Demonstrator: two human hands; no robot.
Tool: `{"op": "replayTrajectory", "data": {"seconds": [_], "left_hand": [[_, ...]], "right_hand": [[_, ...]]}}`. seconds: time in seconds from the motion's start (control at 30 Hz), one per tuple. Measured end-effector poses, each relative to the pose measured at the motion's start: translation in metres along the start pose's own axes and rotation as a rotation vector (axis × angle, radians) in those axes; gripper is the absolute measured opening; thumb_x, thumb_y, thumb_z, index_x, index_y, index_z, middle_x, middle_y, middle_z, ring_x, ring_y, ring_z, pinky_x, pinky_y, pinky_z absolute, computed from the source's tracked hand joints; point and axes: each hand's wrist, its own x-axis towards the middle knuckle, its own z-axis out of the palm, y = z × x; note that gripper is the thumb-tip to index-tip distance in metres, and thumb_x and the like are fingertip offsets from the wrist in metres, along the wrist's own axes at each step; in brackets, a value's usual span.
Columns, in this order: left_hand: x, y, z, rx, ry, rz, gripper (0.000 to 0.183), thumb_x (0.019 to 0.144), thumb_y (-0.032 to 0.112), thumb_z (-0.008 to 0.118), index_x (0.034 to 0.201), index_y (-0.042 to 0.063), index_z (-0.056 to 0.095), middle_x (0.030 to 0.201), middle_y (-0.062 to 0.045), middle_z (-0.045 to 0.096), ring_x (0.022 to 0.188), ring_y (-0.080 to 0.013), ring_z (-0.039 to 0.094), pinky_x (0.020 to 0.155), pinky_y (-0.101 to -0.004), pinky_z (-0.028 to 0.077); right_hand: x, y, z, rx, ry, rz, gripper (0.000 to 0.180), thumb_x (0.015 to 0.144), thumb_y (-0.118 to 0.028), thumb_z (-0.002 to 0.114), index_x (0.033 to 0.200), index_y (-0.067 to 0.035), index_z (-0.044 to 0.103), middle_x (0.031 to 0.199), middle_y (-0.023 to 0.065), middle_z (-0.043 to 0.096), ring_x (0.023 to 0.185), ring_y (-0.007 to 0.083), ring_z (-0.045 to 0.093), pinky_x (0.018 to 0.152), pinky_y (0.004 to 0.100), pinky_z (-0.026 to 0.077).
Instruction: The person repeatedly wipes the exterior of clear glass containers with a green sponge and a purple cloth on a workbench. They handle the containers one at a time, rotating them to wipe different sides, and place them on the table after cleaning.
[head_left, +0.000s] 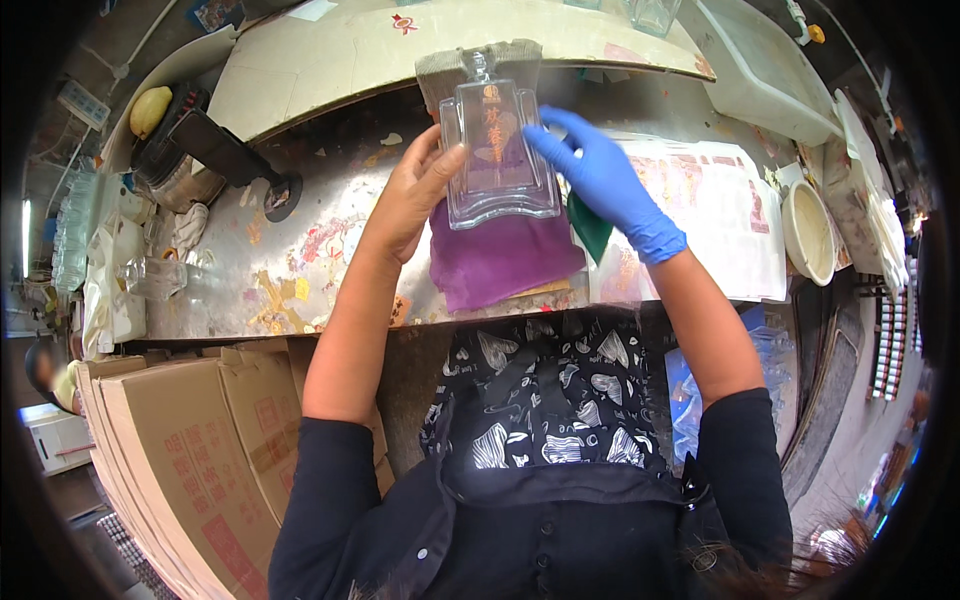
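A clear glass bottle (502, 180) with orange lettering lies over a purple cloth (502, 259), its neck pointing away from me and resting by a grey cloth-covered support (439, 79). My left hand (424, 187), bare, holds the bottle's left side between thumb and fingers. On the other side, my right hand (600, 172) in a blue glove has its fingertips at the bottle's right edge; whether they press on it is hard to tell. Below the gloved palm a green piece (589, 229), of unclear material, sticks out beside the purple cloth.
Printed paper sheets (705, 217) cover the bench's right part, beside a white bowl (810, 232). A black stand (225, 154) and a glass bottle (157, 276) are at left. A pale board (337, 60) spans the back. Cardboard boxes (180, 450) stand below left; a person (56, 375) is at far left.
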Motion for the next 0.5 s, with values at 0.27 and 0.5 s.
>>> {"op": "replayTrajectory", "data": {"seconds": [0.27, 0.5], "left_hand": [[0.002, -0.015, -0.009, 0.115, -0.065, 0.099, 0.091, 0.078, 0.022, 0.078, 0.146, 0.0, 0.022, 0.131, -0.022, 0.047, 0.121, -0.0275, 0.05, 0.099, -0.0354, 0.042], [0.015, -0.007, -0.001, 0.078, -0.005, 0.135, 0.09, 0.077, 0.025, 0.078, 0.143, -0.004, 0.023, 0.132, -0.023, 0.045, 0.119, -0.0274, 0.051, 0.099, -0.0358, 0.043]], "right_hand": [[-0.023, -0.001, 0.008, 0.323, -0.26, 0.08, 0.065, 0.084, -0.044, 0.067, 0.128, 0.002, 0.053, 0.111, 0.0138, 0.065, 0.1, 0.0187, 0.062, 0.089, 0.0308, 0.047], [-0.023, 0.011, 0.016, 0.336, -0.184, 0.059, 0.066, 0.084, -0.042, 0.068, 0.13, 0.002, 0.051, 0.114, 0.0143, 0.064, 0.102, 0.019, 0.06, 0.09, 0.0308, 0.046]]}}
